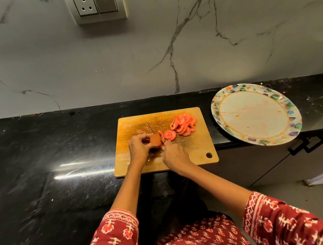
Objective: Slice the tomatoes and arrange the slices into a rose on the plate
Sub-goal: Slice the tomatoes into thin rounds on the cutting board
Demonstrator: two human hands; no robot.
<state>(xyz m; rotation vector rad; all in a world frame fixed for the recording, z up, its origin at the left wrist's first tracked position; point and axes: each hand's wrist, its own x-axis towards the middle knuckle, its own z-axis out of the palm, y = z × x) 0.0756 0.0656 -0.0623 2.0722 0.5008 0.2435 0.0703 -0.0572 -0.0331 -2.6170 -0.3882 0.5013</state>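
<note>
Tomato (155, 140) remnant on cutting board (193, 149), left hand (139, 148) fingers curled round it. Right hand (174, 156) grips knife (151, 128), blade at cut face. Risk: short stub, fingertips near blade, slip likely. Slices (184, 126) piled; plate (256, 114) overhangs surface edge, may tip.

Both forearms reach toward frame center, left hand (139, 148) and right hand (175, 156) curled, nearly touching.

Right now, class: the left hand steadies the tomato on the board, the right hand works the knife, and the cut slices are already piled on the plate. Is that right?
Not quite. The head view shows the slices piled on the cutting board; the plate holds none. The rest stands.
</note>
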